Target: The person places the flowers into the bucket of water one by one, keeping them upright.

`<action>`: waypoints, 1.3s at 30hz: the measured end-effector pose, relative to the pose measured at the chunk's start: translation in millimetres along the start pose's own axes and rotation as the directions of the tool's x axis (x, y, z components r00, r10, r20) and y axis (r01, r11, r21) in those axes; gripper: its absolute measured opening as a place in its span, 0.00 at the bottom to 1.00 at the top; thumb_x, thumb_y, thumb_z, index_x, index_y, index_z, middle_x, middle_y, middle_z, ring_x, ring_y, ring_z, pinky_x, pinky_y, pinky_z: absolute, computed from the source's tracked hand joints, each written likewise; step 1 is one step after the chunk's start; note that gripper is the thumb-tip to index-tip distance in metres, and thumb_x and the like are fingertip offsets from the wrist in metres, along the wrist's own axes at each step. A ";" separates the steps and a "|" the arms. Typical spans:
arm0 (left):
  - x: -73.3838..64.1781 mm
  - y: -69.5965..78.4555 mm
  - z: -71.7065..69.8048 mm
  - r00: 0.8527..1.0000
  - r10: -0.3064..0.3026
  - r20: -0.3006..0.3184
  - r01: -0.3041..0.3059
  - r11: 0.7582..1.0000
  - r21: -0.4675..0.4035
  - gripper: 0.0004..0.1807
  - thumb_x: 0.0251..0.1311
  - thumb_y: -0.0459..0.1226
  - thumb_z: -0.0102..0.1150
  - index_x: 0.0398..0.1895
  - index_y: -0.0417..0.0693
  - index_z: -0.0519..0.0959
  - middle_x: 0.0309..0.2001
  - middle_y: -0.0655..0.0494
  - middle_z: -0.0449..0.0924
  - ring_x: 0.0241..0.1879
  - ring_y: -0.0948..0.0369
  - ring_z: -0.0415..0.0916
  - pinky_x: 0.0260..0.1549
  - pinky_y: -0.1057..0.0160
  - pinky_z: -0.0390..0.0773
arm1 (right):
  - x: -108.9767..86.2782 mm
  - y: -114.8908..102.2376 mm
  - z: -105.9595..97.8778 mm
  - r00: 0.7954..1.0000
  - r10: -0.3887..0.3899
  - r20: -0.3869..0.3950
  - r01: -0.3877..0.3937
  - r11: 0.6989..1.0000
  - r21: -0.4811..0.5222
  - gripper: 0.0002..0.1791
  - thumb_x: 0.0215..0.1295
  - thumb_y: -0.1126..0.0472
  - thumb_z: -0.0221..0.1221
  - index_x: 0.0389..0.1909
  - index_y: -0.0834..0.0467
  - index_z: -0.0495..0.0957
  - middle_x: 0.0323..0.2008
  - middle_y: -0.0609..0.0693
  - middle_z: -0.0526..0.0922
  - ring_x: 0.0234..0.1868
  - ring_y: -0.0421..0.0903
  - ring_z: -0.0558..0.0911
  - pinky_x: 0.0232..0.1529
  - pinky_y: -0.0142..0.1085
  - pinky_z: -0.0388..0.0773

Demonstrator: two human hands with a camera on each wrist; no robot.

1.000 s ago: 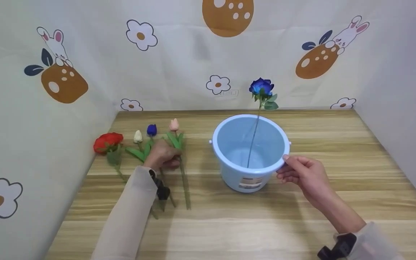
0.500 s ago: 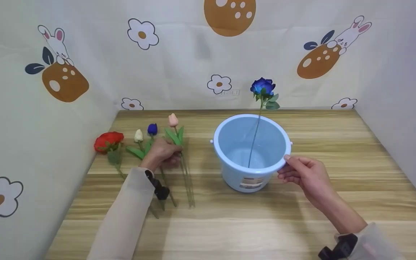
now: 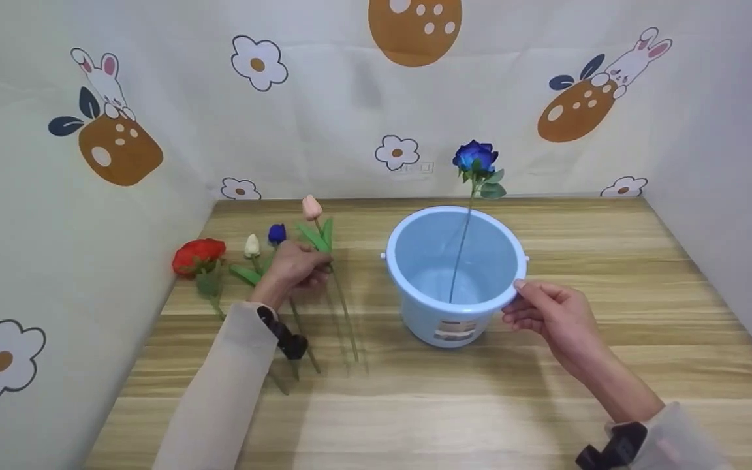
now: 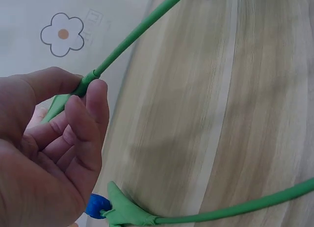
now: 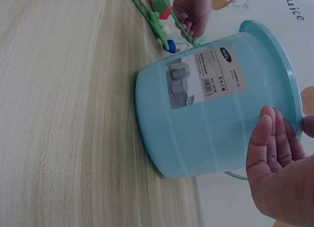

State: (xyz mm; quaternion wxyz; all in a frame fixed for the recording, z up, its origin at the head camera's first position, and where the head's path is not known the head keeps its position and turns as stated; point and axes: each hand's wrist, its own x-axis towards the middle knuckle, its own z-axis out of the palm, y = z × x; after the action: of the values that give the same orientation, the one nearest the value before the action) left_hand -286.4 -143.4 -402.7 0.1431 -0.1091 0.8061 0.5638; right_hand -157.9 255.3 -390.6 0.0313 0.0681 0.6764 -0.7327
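My left hand pinches the stem of a pink tulip just below its green leaves. In the left wrist view thumb and fingertips close on the green stem, and the tulip is raised off the table. My right hand grips the rim of a light blue bucket, thumb on top and fingers beneath, as the right wrist view also shows. A blue rose stands in the bucket, leaning against its back rim. Left of my left hand lie a blue tulip and a white tulip.
A red flower lies at the table's left edge. The wooden table meets patterned cloth walls at the back and both sides. A printed label is stuck on the bucket's side.
My left hand has lifted the pink tulip off the table; its head has risen and its stem end has swung right. My right hand stays on the bucket rim.
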 end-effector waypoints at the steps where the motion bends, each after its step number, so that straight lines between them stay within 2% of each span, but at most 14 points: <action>1: -0.3 0.7 -0.3 1.000 0.004 -0.003 -0.004 1.000 -0.005 0.10 0.69 0.36 0.65 0.40 0.34 0.87 0.26 0.53 0.88 0.20 0.67 0.80 0.21 0.72 0.78 | 0.2 -0.2 0.0 1.000 0.000 0.000 0.000 1.000 -0.001 0.11 0.79 0.61 0.59 0.37 0.59 0.87 0.28 0.51 0.89 0.30 0.44 0.89 0.38 0.37 0.90; 10: -3.8 4.5 -4.6 0.999 0.030 -0.032 -0.030 1.000 0.004 0.10 0.69 0.37 0.65 0.38 0.37 0.88 0.22 0.59 0.87 0.19 0.69 0.80 0.19 0.72 0.73 | 0.3 -0.5 0.5 1.000 0.001 0.002 -0.001 1.000 -0.001 0.11 0.79 0.60 0.59 0.38 0.60 0.87 0.28 0.51 0.89 0.30 0.44 0.89 0.38 0.37 0.90; 18: -7.0 9.0 -7.0 0.999 0.034 -0.018 -0.034 0.999 0.006 0.10 0.70 0.38 0.64 0.40 0.38 0.88 0.26 0.56 0.88 0.19 0.69 0.77 0.20 0.72 0.73 | -0.2 0.6 0.8 1.000 -0.010 0.004 0.010 1.000 0.002 0.12 0.79 0.61 0.59 0.36 0.60 0.87 0.27 0.51 0.89 0.29 0.44 0.89 0.38 0.38 0.90; 26: -13.3 19.9 -2.6 0.999 0.051 -0.016 -0.050 0.999 0.018 0.10 0.71 0.40 0.65 0.42 0.42 0.88 0.30 0.58 0.88 0.21 0.69 0.75 0.20 0.73 0.70 | -1.1 -0.8 0.0 1.000 0.001 0.005 -0.001 1.000 -0.024 0.11 0.79 0.59 0.60 0.38 0.59 0.87 0.28 0.51 0.90 0.30 0.44 0.89 0.39 0.38 0.90; 33: -18.0 29.0 4.8 0.998 0.066 0.013 -0.066 0.997 -0.039 0.12 0.70 0.39 0.65 0.48 0.39 0.86 0.29 0.58 0.88 0.20 0.70 0.76 0.20 0.73 0.71 | -0.9 -0.7 0.3 1.000 0.002 0.002 -0.002 1.000 -0.021 0.12 0.79 0.59 0.60 0.37 0.60 0.87 0.28 0.51 0.90 0.30 0.44 0.89 0.39 0.38 0.90; 39: -19.7 35.7 8.1 0.996 0.090 0.015 -0.089 0.994 -0.061 0.11 0.70 0.39 0.63 0.47 0.40 0.85 0.29 0.59 0.87 0.21 0.69 0.77 0.22 0.72 0.71 | -0.5 -1.0 0.1 1.000 0.004 0.012 -0.004 1.000 -0.019 0.12 0.79 0.59 0.59 0.37 0.59 0.87 0.28 0.50 0.90 0.30 0.43 0.89 0.37 0.36 0.90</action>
State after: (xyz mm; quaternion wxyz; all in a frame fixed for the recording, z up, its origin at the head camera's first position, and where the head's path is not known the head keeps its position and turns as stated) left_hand -279.2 -123.3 -367.0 0.1217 -0.0722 0.7914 0.5948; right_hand -157.6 255.3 -389.5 0.0375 0.0645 0.6828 -0.7268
